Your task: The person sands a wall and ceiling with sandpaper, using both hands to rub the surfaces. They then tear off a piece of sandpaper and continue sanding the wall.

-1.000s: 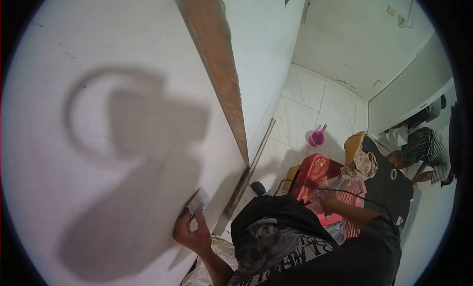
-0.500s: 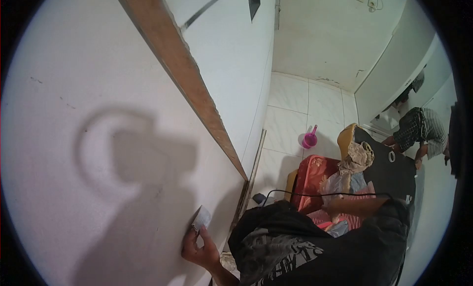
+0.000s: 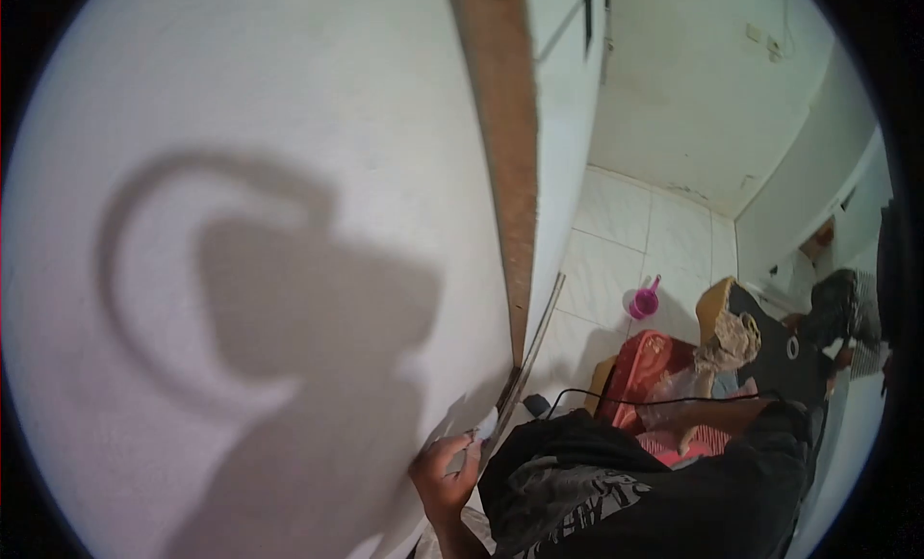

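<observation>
My left hand (image 3: 449, 475) is at the white wall (image 3: 385, 106), low beside the door frame. Its fingers are closed around a small light-grey folded sheet (image 3: 487, 426) that looks like sandpaper, whose outer end sticks out toward the frame. My right forearm (image 3: 736, 416) reaches across my front over the pink ribbed basket (image 3: 710, 440), and its fingers are too small and dim to make out. Dark shadows of my head and body fall across the wall.
A brown wooden door frame (image 3: 505, 155) runs down the wall. On the tiled floor stand a pink dipper (image 3: 645, 301) and a red padded item (image 3: 647, 366). Crumpled brown paper (image 3: 729, 345) lies near a black-topped yellow piece (image 3: 775, 339). Another person (image 3: 839, 309) bends at the right.
My left hand has moved right along the wall with the grey sheet, closer to the frame. The whole view has swung, so the frame stands more upright and the head shadow looks larger.
</observation>
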Demonstrator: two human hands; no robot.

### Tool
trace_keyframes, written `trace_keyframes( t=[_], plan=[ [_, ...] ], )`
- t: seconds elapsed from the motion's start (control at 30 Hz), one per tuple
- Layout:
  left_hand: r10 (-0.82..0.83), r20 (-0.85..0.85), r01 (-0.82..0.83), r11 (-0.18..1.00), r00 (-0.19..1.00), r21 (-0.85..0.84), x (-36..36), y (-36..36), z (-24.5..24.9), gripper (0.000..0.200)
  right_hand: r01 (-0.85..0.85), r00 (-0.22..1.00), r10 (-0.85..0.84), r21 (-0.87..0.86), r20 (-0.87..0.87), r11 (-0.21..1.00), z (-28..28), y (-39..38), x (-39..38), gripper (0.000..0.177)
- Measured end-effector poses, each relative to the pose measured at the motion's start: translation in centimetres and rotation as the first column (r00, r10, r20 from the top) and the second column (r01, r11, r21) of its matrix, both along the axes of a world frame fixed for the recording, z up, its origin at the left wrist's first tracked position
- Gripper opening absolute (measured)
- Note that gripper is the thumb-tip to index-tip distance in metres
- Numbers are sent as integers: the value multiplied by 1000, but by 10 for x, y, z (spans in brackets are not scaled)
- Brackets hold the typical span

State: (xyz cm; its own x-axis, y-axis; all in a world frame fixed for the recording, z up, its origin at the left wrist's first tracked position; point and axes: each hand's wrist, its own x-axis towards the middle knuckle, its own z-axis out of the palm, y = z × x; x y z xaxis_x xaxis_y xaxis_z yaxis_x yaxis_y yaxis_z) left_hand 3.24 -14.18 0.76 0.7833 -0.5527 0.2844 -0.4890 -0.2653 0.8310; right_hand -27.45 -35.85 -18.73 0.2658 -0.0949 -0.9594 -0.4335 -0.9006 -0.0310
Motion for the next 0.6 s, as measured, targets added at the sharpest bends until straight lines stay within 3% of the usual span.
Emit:
trace_keyframes(
  t=[0.07, 0.13, 0.17, 0.3, 0.53, 0.6],
  plan=[
    [-69, 42, 69, 997, 997, -18, 10, 12, -3, 12, 0, 1000, 0, -21, -1, 1000, -3, -1, 9, 81],
    [-416, 91, 422, 904, 905, -64, 28, 19, 1, 14, 38, 999, -37, -64, 6, 997, 0, -6, 14, 81],
    [-476, 54, 478, 877, 878, -39, 29, 20, 11, 16, 68, 998, -68, -88, 4, 994, 4, -8, 9, 81],
    [-562, 46, 561, 811, 826, -165, 31, 23, -1, 16, 225, 973, -229, -152, -11, 963, 6, 14, -27, 82],
    [-686, 119, 696, 702, 718, -153, 37, 27, 9, 16, 408, 900, -429, -191, -80, 893, 2, 91, -88, 83],
    [-659, 117, 669, 726, 743, -158, 32, 25, 7, 17, 456, 870, -483, -213, -95, 864, 3, 106, -109, 83]
  ],
)
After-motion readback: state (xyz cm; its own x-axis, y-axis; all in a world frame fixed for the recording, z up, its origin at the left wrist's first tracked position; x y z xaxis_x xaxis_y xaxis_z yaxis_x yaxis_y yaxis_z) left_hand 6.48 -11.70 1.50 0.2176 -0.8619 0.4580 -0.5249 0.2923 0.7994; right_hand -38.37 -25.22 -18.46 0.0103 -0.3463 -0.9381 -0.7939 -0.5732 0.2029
